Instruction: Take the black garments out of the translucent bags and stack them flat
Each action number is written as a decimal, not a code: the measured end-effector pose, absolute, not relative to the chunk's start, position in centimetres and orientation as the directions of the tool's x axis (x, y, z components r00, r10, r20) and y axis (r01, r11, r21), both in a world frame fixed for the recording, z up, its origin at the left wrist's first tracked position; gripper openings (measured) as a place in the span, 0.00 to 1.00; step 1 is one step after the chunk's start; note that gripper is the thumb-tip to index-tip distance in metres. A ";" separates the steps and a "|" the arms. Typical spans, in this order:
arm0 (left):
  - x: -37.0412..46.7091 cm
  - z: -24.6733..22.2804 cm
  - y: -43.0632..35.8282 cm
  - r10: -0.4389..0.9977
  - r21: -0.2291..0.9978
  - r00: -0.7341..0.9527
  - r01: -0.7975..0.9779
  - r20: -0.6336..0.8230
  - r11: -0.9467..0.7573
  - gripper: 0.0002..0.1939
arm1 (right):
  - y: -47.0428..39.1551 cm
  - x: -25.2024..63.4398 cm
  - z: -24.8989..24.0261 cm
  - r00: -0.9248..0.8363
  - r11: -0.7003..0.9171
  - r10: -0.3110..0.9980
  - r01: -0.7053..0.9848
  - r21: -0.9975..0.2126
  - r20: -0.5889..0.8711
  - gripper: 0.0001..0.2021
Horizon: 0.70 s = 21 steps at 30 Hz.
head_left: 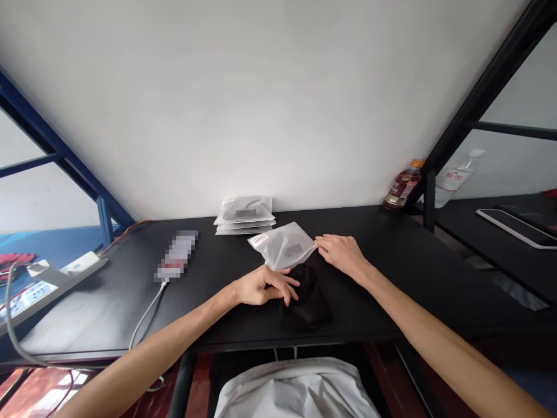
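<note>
A frosted plastic bag [285,244] with a white label and printed text lies on the black desktop. My right hand [342,254] pinches its right corner between thumb and fingers. Just in front of the bag, a crumpled black cloth [307,302] rests partly against its near edge. My left hand [267,285] is over the left side of this cloth, fingers apart and loosely bent. Whether its fingertips press on the cloth is hard to see. Behind the bag stands a stack of similar frosted bags [245,212], close to the wall.
A blurred-out phone [178,255] on a charging cable [148,313] lies to the left. Farther left is a white power strip [80,264]. At the back right a dark drink bottle [402,186] leans by the black frame post [429,200]. The desk's front edge [243,348] is near my body.
</note>
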<state>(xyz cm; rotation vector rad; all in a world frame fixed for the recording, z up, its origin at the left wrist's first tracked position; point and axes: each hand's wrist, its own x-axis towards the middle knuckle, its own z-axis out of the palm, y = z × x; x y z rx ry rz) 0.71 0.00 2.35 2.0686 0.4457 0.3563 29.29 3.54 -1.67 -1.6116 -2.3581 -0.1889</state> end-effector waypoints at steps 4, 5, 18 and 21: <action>0.8 2.6 -0.3 0.439 0.868 0.896 0.163 0.069 -0.469 0.27 | 3.9 30.3 -1.6 -0.244 0.272 0.924 0.960 -0.058 0.296 0.14; 0.7 2.6 -0.2 0.445 0.861 0.892 0.166 0.077 -0.481 0.27 | 4.0 30.6 -1.6 -0.220 0.249 0.929 0.967 -0.062 0.298 0.15; -0.7 2.1 2.0 0.502 0.695 0.845 0.249 0.185 -0.675 0.16 | 3.0 29.6 -2.3 -0.424 0.505 0.835 0.844 -0.182 0.350 0.22; -0.7 2.1 2.1 0.499 0.645 0.847 0.278 0.185 -0.712 0.16 | 3.5 29.7 -2.9 -0.407 0.476 0.861 0.856 -0.200 0.306 0.20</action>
